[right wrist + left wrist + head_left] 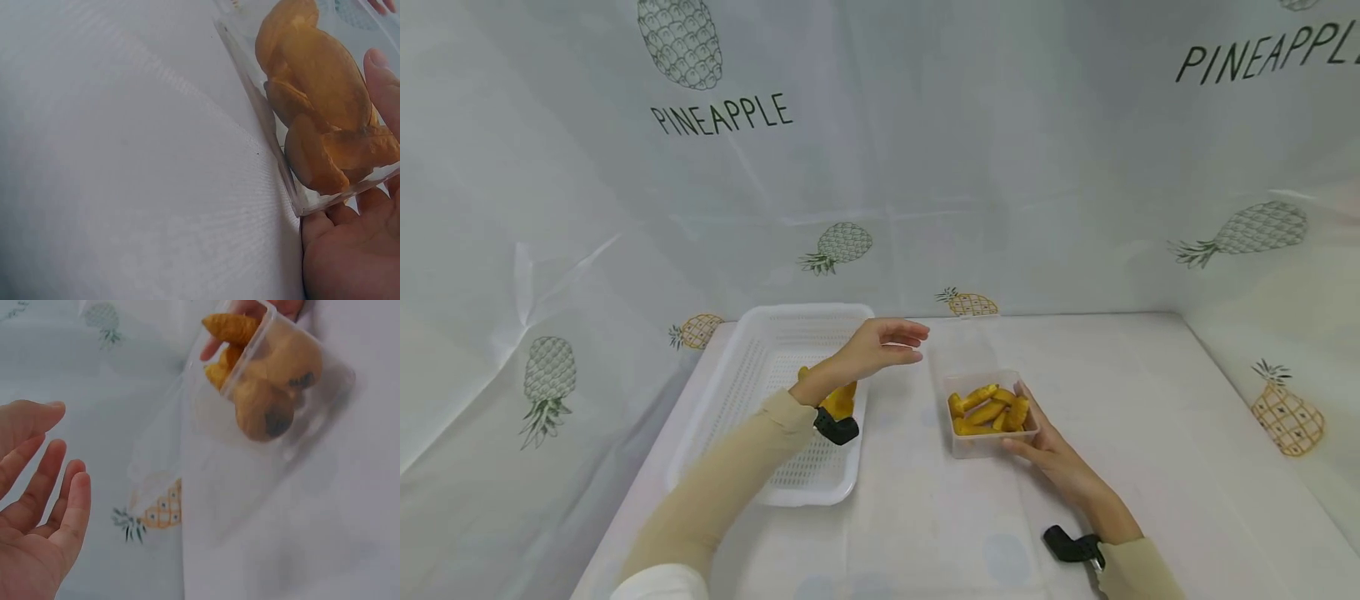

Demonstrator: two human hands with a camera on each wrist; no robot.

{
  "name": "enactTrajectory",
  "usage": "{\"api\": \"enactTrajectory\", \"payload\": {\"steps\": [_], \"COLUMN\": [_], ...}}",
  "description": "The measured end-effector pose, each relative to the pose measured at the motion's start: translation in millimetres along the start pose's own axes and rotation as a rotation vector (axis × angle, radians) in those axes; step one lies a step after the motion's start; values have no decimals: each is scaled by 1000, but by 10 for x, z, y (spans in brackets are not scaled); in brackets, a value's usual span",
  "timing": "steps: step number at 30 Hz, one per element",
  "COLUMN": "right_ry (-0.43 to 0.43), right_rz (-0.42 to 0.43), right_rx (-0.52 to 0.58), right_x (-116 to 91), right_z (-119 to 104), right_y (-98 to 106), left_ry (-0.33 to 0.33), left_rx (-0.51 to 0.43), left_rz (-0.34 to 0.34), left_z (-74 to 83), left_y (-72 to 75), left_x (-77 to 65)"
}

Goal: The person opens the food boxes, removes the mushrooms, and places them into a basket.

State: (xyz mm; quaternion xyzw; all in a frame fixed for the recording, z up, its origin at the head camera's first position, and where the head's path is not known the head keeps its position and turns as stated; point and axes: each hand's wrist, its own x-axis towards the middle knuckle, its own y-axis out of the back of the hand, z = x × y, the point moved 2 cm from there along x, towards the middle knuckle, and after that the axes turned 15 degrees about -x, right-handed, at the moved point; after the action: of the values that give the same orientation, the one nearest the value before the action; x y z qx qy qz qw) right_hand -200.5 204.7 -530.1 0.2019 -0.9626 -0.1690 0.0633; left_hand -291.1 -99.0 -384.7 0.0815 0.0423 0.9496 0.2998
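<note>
A clear plastic box (977,447) stands on the table, filled with several yellow-orange, elongated, fruit-like pieces (988,408). Its clear lid (966,348) lies folded back behind it. My right hand (1051,454) grips the box at its right side, thumb on the near edge and fingers along the far part. In the right wrist view, the pieces (325,81) show through the wall beside my thumb. My left hand (883,346) hovers between the basket and the box, fingers loosely bent and holding nothing. The left wrist view shows its fingers (78,500) apart.
Left of the box stands a white perforated basket (842,492) with more yellow pieces (841,402) in it, partly hidden by my left forearm. A pineapple-print sheet (970,167) hangs behind the white-covered table (1120,375). Black wrist cameras (837,427) are strapped on.
</note>
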Motion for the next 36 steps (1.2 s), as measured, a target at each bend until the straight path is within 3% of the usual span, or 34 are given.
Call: {"api": "enactTrajectory", "payload": {"steps": [6, 15, 25, 31, 36], "right_ry": [-1, 2, 16, 39, 28], "right_rz": [12, 14, -18, -20, -29], "right_rx": [-4, -2, 27, 29, 38], "right_x": [11, 33, 16, 12, 11], "right_z": [14, 28, 4, 22, 31], "right_y": [4, 3, 22, 20, 14], "left_ry": [0, 22, 71, 138, 128], "left_rx": [-19, 23, 36, 16, 33], "left_rz": [-85, -164, -159, -136, -126], "left_z": [-57, -192, -410, -491, -513], "left_y": [-283, -713, -1119, -1271, -1332], "left_x": [207, 382, 481, 462, 448]}}
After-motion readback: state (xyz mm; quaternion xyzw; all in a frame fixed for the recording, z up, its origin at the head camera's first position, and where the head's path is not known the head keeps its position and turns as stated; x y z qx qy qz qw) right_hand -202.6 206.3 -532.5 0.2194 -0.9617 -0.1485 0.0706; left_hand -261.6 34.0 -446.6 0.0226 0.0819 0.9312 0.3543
